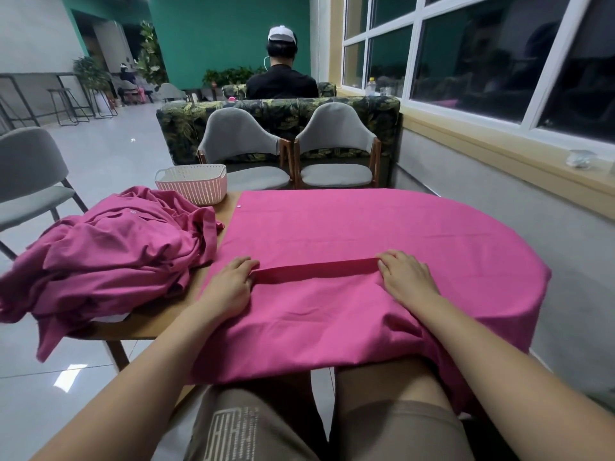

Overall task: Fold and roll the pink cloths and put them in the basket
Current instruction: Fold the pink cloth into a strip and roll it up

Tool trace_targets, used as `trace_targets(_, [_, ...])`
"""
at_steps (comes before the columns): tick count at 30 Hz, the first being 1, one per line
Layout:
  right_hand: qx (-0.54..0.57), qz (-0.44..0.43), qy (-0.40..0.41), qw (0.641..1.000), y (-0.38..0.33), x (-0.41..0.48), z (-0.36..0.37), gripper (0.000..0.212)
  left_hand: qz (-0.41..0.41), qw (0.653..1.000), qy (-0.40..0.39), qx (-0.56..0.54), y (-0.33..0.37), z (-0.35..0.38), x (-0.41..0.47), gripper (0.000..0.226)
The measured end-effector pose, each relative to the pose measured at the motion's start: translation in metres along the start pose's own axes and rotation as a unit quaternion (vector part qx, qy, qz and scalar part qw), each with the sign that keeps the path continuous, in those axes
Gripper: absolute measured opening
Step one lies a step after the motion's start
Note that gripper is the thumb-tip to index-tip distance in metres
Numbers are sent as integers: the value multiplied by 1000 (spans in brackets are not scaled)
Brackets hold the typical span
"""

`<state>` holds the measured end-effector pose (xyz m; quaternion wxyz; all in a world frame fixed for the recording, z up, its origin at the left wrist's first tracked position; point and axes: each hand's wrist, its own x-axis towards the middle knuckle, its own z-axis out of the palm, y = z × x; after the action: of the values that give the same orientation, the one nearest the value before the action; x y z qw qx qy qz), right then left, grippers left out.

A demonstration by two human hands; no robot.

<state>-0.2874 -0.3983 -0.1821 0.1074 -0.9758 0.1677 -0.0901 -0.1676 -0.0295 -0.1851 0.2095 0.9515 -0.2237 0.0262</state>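
A pink cloth (366,234) lies spread flat under and beyond both hands, covering most of the desk (149,322); its near edge hangs over the desk's rim onto the person's lap, and its right side droops off the end past the right hand. Between the hands a narrow fold (316,271) of the cloth runs straight across, turned over onto the cloth. The left hand (229,284) grips the fold's left end, fingers curled over it with the thumb beside them. The right hand (407,277) holds the fold's right end with bent fingertips on its edge, the palm resting on the cloth behind it. Just left of the left hand a crumpled pile (109,254) of pink cloths sits on the desk, part of it spilling off the left edge toward the floor. Beyond the pile, ahead of the left hand at the desk's far corner, stands a pink slatted basket (191,184) with a white rim; what it holds cannot be seen. Farther ahead of the hands two grey chairs (243,141) face the desk, backed by a leaf-patterned sofa (289,111). A person (281,81) in black sits beyond it, facing away. A window (482,61) runs along the wall on the right hand's side.
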Motion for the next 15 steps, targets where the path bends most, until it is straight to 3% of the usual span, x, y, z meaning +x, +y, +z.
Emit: trace_targets(15, [-1, -35, 5, 999, 11, -110, -20, 42, 49, 998, -2, -29, 0, -7, -96, 38])
